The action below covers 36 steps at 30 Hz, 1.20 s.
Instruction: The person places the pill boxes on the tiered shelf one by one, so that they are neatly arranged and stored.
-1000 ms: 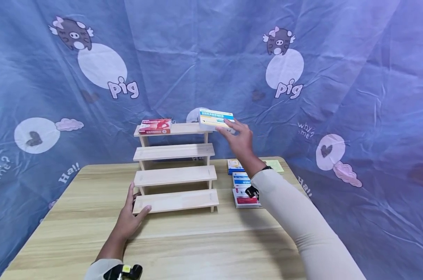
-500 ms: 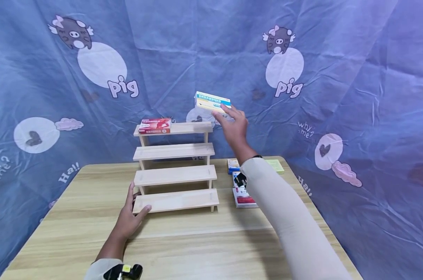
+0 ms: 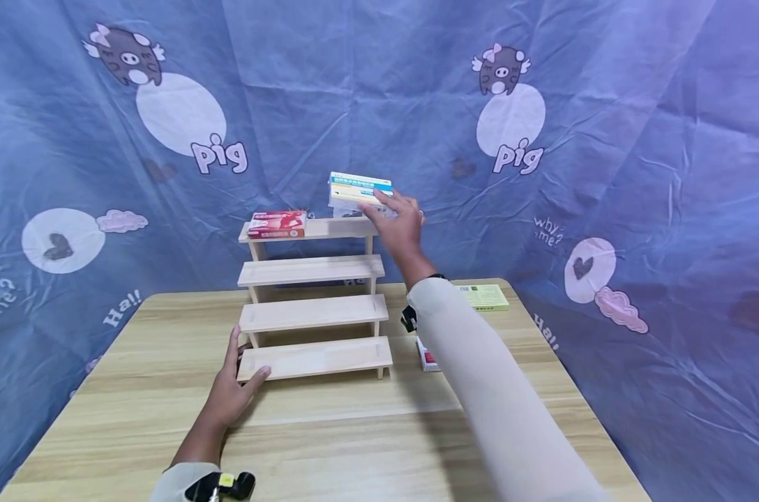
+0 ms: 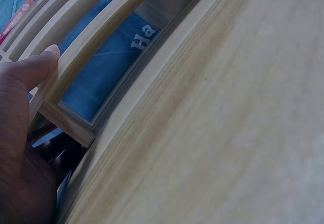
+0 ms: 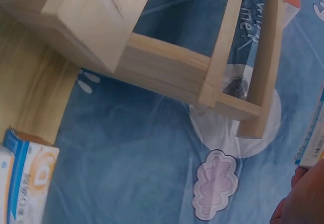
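A stepped wooden display rack stands on the table. My left hand grips the left end of its lowest step, thumb on top; the left wrist view shows the thumb on the plank and the other fingers in shadow near the side support. Above the top step, my right hand pinches a white, blue and yellow medicine box by its right end. Only part of that box shows at the right edge of the right wrist view. On the top step's left end lies a red medicine box.
Right of the rack, a yellow-green box lies near the table's back corner. A white and red box is partly covered by the right sleeve. A blue and white box shows in the right wrist view. A blue patterned curtain hangs behind.
My right hand has carried the medicine box left, first rising and then lowering slightly, so it is now over the top step. My left hand has kept its grip on the rack.
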Each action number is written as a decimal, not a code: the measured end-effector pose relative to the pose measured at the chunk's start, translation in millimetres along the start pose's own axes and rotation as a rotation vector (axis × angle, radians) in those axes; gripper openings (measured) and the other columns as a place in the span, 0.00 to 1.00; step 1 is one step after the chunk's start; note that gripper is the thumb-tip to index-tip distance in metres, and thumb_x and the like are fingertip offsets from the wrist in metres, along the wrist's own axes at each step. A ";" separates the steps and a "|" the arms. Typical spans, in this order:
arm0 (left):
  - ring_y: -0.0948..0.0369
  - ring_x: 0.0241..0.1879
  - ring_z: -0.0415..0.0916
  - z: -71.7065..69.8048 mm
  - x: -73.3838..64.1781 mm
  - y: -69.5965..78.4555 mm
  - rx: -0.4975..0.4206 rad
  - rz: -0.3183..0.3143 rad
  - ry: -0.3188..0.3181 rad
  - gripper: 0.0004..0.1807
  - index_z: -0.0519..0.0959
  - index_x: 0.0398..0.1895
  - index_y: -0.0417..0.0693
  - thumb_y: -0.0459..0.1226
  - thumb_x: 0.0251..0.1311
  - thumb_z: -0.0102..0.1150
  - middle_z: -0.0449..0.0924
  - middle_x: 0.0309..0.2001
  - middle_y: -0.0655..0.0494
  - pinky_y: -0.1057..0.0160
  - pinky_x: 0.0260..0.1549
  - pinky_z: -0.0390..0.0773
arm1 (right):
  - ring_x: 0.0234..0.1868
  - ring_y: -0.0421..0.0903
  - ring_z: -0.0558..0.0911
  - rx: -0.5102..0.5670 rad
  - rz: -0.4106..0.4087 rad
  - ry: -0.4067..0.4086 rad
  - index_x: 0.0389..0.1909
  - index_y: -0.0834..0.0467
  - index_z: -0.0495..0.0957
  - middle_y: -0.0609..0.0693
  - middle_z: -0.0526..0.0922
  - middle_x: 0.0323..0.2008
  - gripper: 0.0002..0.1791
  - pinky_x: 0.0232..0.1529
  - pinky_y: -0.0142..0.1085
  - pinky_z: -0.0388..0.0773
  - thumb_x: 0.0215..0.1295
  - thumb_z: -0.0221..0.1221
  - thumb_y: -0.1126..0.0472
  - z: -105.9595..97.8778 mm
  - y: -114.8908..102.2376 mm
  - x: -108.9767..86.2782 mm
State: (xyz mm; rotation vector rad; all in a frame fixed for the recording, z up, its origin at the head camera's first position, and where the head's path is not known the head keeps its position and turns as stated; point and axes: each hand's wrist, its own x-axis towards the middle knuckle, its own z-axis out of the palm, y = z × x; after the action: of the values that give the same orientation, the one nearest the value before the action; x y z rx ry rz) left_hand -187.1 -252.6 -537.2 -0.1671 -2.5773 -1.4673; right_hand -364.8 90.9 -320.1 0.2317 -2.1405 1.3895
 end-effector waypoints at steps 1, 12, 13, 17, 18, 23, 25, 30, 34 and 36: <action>0.32 0.77 0.69 -0.2 0.2 0.1 -0.005 0.000 -0.001 0.62 0.27 0.91 0.63 0.41 0.76 0.67 0.64 0.80 0.29 0.80 0.62 0.64 | 0.80 0.53 0.68 -0.002 0.013 -0.008 0.68 0.46 0.85 0.54 0.73 0.81 0.31 0.86 0.66 0.42 0.67 0.75 0.41 1.8 0.8 -0.3; 0.31 0.78 0.66 -1.3 1.5 1.6 -0.005 -0.015 -0.010 0.61 0.26 0.91 0.57 0.41 0.77 0.66 0.62 0.81 0.27 0.36 0.73 0.65 | 0.83 0.54 0.63 -0.043 0.105 -0.037 0.66 0.41 0.87 0.51 0.75 0.80 0.31 0.84 0.70 0.36 0.64 0.76 0.38 21.7 9.8 -7.5; 0.31 0.78 0.66 -1.2 1.7 1.7 -0.010 -0.017 -0.012 0.61 0.26 0.91 0.59 0.41 0.77 0.66 0.62 0.81 0.27 0.34 0.74 0.64 | 0.83 0.54 0.63 -0.048 0.109 -0.036 0.66 0.41 0.87 0.51 0.75 0.80 0.31 0.84 0.69 0.36 0.64 0.76 0.38 23.5 11.4 -9.0; 0.31 0.79 0.65 -0.8 1.9 2.1 -0.022 -0.018 -0.014 0.62 0.25 0.91 0.64 0.41 0.77 0.67 0.62 0.81 0.28 0.34 0.75 0.64 | 0.83 0.55 0.63 -0.070 0.105 -0.050 0.66 0.41 0.86 0.53 0.74 0.81 0.30 0.84 0.71 0.35 0.65 0.76 0.38 29.7 17.2 -15.3; 0.32 0.79 0.65 -0.9 1.9 1.9 -0.023 -0.019 -0.014 0.62 0.25 0.91 0.65 0.41 0.77 0.67 0.62 0.81 0.28 0.34 0.75 0.63 | 0.83 0.55 0.63 -0.079 0.097 -0.061 0.67 0.42 0.86 0.54 0.73 0.81 0.30 0.83 0.71 0.35 0.65 0.75 0.38 30.9 18.2 -16.8; 0.32 0.79 0.65 -0.9 0.8 1.4 -0.017 -0.019 -0.005 0.63 0.25 0.91 0.66 0.41 0.76 0.68 0.63 0.81 0.28 0.36 0.74 0.64 | 0.83 0.54 0.62 -0.113 0.084 -0.103 0.69 0.41 0.84 0.52 0.73 0.81 0.31 0.83 0.71 0.35 0.68 0.73 0.38 36.2 21.5 -21.9; 0.33 0.79 0.65 -0.8 0.9 1.1 -0.019 -0.025 -0.006 0.63 0.25 0.91 0.66 0.41 0.76 0.68 0.64 0.81 0.29 0.43 0.74 0.66 | 0.83 0.53 0.63 -0.120 0.079 -0.099 0.68 0.41 0.85 0.51 0.74 0.80 0.30 0.83 0.71 0.36 0.67 0.73 0.37 38.2 22.4 -22.4; 0.34 0.81 0.64 -0.7 1.2 1.7 -0.031 -0.032 -0.014 0.63 0.25 0.91 0.67 0.42 0.76 0.68 0.63 0.81 0.30 0.53 0.74 0.66 | 0.80 0.51 0.66 -0.133 0.061 -0.091 0.67 0.41 0.86 0.51 0.76 0.79 0.29 0.82 0.71 0.38 0.67 0.74 0.38 42.9 24.2 -23.0; 0.32 0.80 0.64 -0.6 0.5 2.4 -0.032 -0.030 -0.013 0.63 0.25 0.91 0.66 0.41 0.76 0.68 0.62 0.81 0.29 0.36 0.76 0.63 | 0.80 0.52 0.65 -0.137 0.061 -0.100 0.68 0.41 0.85 0.51 0.75 0.79 0.29 0.81 0.68 0.41 0.68 0.73 0.38 44.9 21.7 -24.5; 0.31 0.80 0.64 -0.2 0.0 2.5 -0.030 -0.031 -0.013 0.63 0.25 0.91 0.65 0.41 0.76 0.68 0.62 0.81 0.28 0.32 0.76 0.62 | 0.81 0.52 0.65 -0.149 0.063 -0.104 0.68 0.41 0.85 0.51 0.75 0.80 0.30 0.80 0.67 0.43 0.68 0.73 0.37 45.6 20.1 -25.5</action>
State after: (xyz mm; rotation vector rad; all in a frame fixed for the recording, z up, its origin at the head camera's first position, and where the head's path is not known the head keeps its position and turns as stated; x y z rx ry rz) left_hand -186.6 -251.5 -535.1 -0.1425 -2.5804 -1.5212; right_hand -369.3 55.6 -363.3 0.1833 -2.3429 1.2702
